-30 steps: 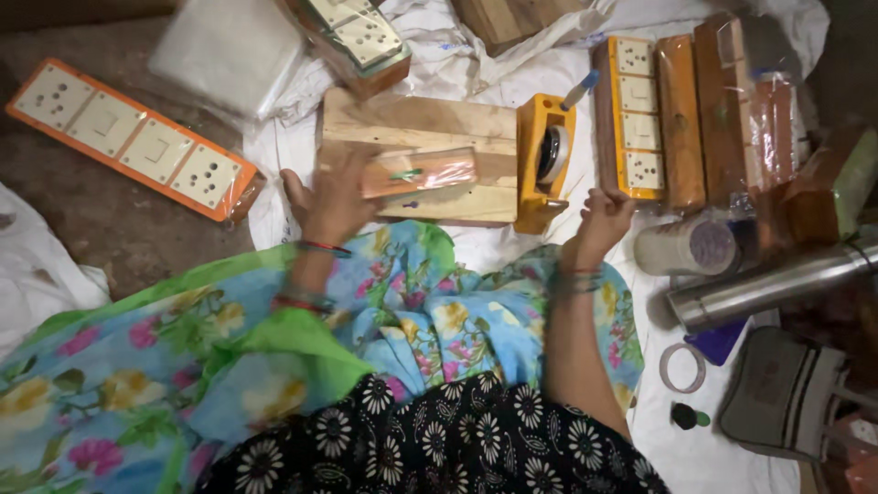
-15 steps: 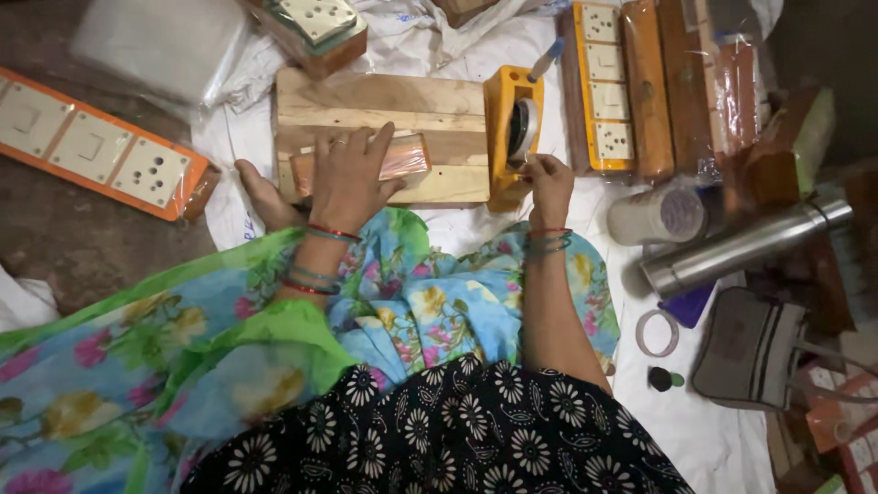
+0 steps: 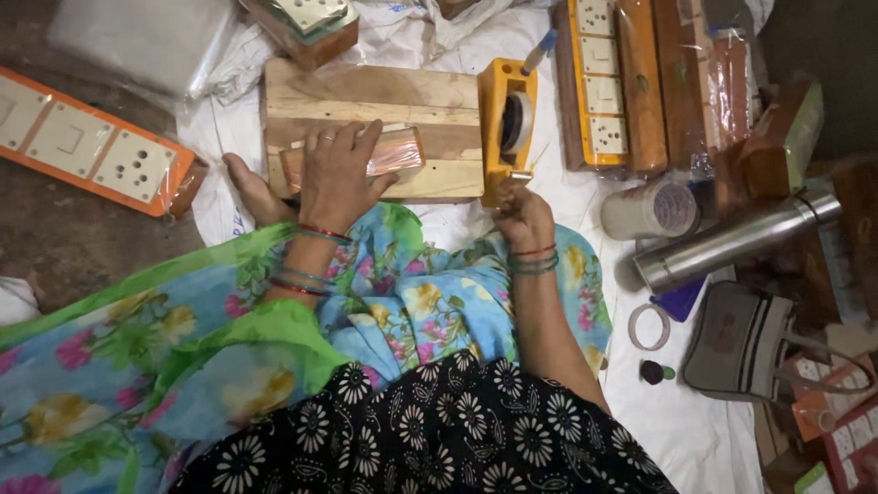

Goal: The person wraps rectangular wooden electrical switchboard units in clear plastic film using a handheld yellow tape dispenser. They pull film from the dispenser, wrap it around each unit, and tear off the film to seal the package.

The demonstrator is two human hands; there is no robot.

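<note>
Now the left hand [image 3: 337, 178] lies flat and open on a plastic-wrapped wooden block [image 3: 389, 154]. Right hand [image 3: 521, 212] pinches closed at the near end of the yellow tape dispenser [image 3: 508, 123]; what it holds is unclear.

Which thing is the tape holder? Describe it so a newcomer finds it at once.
Start at the pale wooden board on the white sheet, where the left hand presses a plastic-wrapped wooden piece. The tape holder stands against the board's right edge, just above the right hand. It alone is a bright yellow-orange frame with a tape roll inside.

bare brown floor [image 3: 73, 247], white sheet [image 3: 695, 430]
</note>
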